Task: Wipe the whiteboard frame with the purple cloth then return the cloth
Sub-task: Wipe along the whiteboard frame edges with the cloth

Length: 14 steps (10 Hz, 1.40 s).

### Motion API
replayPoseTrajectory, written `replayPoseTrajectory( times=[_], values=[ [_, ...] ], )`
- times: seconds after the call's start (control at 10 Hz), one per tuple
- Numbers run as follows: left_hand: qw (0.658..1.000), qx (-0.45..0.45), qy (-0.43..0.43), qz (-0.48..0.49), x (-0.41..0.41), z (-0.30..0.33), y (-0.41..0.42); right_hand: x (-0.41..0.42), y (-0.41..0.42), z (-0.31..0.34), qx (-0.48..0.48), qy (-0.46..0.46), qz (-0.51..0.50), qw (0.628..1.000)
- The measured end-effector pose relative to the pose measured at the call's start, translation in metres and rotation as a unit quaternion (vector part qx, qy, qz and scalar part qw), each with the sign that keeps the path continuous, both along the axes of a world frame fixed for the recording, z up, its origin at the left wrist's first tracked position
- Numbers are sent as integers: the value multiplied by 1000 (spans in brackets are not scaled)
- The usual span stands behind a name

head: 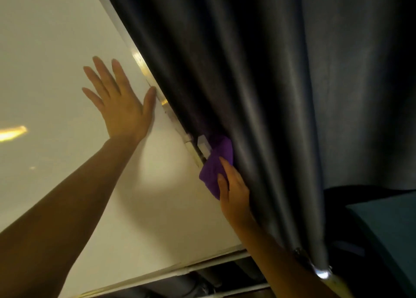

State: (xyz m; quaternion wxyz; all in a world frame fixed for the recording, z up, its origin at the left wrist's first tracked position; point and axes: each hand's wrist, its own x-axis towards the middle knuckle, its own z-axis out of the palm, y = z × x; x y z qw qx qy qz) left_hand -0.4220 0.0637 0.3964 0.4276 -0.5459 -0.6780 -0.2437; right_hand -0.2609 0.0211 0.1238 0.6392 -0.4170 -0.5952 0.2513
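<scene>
The whiteboard [56, 72] fills the left of the view, tilted. Its pale metal frame [144, 70] runs diagonally down its right edge, and a second frame strip lies along the bottom. My right hand [234, 191] presses the purple cloth [216, 162] against the right frame, beside a white bracket [203, 145], partly under the curtain. My left hand [119, 104] lies flat on the board surface, fingers spread, thumb touching the frame.
A dark grey curtain [247, 83] hangs right against the frame and over part of the cloth. A teal cushion or seat [387, 225] sits at the lower right. Pale bars or pipes [213, 275] show below the board's bottom edge.
</scene>
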Motion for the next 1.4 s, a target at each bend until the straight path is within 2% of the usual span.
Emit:
replayPoseTrajectory(
  times=[0.1,0.2,0.3,0.4,0.5,0.7,0.8,1.0,1.2,1.3,1.4],
  values=[
    [1000,-13,-3,4,-2,-4,3,5,-3,-30,-40,-30,33,998],
    [1000,3,6,5,1,-3,6,4,11,-4,-19,-15,52,998],
    [1000,20,11,16,3,-5,14,-1,28,46,78,-7,39,996],
    [998,41,19,34,1,-7,22,-4,48,78,134,-30,13,990],
    [997,58,33,42,-10,-8,33,-11,52,65,129,-57,13,990],
    [992,78,65,70,-45,-12,57,-14,47,-11,-28,-102,106,989],
    [993,72,66,60,-54,-13,66,-11,44,-49,-68,-106,143,982],
    [996,54,48,45,-55,-13,73,-3,31,-91,-135,-126,144,972],
    [999,26,25,39,-41,-14,60,16,11,-95,-137,-109,152,973],
    [999,-4,24,22,-35,-13,49,21,-6,-78,-86,-69,53,992],
    [999,-29,23,-3,-34,-8,41,9,-20,-63,-91,2,15,996]
  ],
)
